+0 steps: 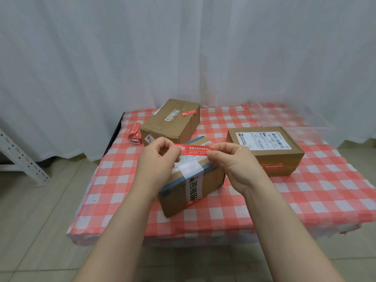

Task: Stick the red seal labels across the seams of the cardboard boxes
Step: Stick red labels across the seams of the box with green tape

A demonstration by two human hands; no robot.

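Observation:
A red seal label (196,150) is stretched flat between both hands, just above the nearest cardboard box (211,180). My left hand (157,159) pinches its left end and my right hand (232,159) pinches its right end. That box has white printed tape over its seam and a small red label low on its front face. A second box (171,123) at the back left carries a red label on top. A third box (270,157) at the right bears a white shipping label on top and a red label on its front side.
A stack of red labels (135,133) lies at the table's back left, beside the rear box. The table wears a red-and-white checked cloth (305,196). White curtains hang behind. A white metal rack leg (20,157) stands on the tiled floor to the left.

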